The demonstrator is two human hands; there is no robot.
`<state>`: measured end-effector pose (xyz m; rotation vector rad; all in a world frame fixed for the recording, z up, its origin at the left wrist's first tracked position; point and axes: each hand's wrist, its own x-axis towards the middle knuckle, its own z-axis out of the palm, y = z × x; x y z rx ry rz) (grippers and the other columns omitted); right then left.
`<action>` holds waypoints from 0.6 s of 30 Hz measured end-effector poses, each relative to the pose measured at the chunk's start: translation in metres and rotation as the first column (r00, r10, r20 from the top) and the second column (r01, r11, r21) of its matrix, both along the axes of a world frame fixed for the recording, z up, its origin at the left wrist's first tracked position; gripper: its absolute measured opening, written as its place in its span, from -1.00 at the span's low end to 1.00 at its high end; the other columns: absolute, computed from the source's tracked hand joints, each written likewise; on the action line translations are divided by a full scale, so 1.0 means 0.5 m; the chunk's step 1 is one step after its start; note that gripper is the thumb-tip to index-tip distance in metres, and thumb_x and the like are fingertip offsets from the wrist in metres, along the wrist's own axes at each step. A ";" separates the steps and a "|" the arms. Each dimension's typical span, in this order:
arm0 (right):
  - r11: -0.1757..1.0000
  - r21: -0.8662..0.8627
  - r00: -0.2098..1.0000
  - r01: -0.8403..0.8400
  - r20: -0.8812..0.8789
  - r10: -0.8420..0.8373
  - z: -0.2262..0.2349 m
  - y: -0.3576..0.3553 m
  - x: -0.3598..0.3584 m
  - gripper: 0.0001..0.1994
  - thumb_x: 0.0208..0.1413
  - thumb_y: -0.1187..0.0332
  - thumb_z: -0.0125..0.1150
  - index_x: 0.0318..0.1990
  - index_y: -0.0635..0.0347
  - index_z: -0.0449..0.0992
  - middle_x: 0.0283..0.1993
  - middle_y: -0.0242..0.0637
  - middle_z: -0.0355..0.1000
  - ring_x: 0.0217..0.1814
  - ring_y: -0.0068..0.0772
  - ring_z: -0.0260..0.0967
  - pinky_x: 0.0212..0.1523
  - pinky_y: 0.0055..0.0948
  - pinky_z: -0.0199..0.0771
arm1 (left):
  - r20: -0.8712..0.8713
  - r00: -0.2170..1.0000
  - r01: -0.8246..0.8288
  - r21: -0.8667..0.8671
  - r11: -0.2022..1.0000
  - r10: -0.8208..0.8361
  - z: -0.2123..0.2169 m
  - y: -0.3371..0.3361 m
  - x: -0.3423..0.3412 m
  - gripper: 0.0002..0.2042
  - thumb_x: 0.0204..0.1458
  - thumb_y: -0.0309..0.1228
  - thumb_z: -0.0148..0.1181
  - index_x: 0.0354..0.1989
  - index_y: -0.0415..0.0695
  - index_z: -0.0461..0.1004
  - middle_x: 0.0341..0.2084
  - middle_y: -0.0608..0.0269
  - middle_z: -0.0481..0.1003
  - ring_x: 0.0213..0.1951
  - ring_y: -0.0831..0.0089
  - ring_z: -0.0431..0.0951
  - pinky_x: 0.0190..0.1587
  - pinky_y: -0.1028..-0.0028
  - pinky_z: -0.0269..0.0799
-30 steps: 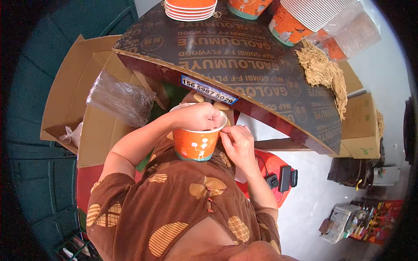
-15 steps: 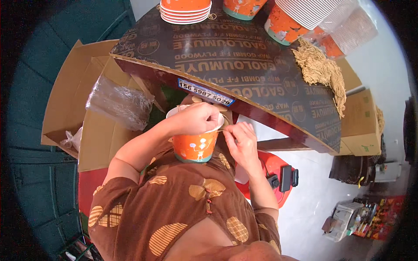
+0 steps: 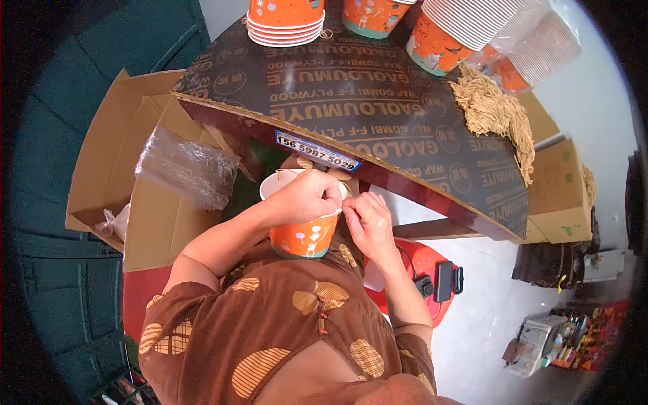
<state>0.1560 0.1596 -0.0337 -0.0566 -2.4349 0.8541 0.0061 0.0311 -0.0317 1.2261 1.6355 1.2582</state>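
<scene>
An orange paper bucket with a white rim and a green base rests in my lap. My left hand reaches across its mouth, fingers curled in a pinch at the right side of the rim; what is in them is hidden. Just beside it, my right hand pinches against the outside of that rim, where a thin tan cord ran to its fingertips a moment ago. A bit of tan cord also shows at the rim's far left.
On the dark plywood table ahead stand a stack of orange buckets, another bucket and a nested stack. A bundle of tan cords hangs over its right edge. An open carton with clear plastic is at left.
My right hand has moved slightly left, closer to my left hand at the rim. The cord between its fingers and the rim no longer shows clearly. My left hand has shifted slightly down.
</scene>
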 end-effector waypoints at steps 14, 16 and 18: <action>0.998 -0.067 1.000 0.016 -0.001 -0.016 -0.015 0.011 0.021 -0.93 -0.07 0.53 0.24 -0.40 0.28 0.49 -0.46 -0.19 0.37 -0.38 -0.13 0.32 -0.32 -0.24 0.28 | 0.607 0.791 0.151 -0.070 0.986 -0.078 -0.015 0.039 -0.022 -0.98 -0.15 -0.61 0.14 -0.53 -0.32 0.47 -0.52 0.17 0.52 -0.49 0.56 0.44 -0.42 0.59 0.32; 0.999 -0.047 1.000 0.023 -0.014 -0.023 -0.015 0.013 0.022 -0.92 -0.07 0.52 0.26 -0.41 0.27 0.48 -0.47 -0.20 0.35 -0.38 -0.13 0.31 -0.32 -0.24 0.27 | 0.626 0.775 0.159 -0.060 0.986 -0.086 -0.013 0.041 -0.024 -0.98 -0.17 -0.63 0.13 -0.54 -0.32 0.46 -0.53 0.15 0.52 -0.50 0.53 0.45 -0.42 0.59 0.33; 0.999 -0.031 1.000 0.030 0.004 -0.030 -0.007 0.015 0.027 -0.91 -0.08 0.51 0.27 -0.42 0.26 0.47 -0.47 -0.20 0.34 -0.39 -0.14 0.30 -0.32 -0.25 0.26 | 0.645 0.759 0.167 -0.053 0.985 -0.094 -0.011 0.043 -0.025 -0.98 -0.18 -0.64 0.12 -0.54 -0.33 0.46 -0.55 0.12 0.51 -0.51 0.50 0.45 -0.42 0.60 0.33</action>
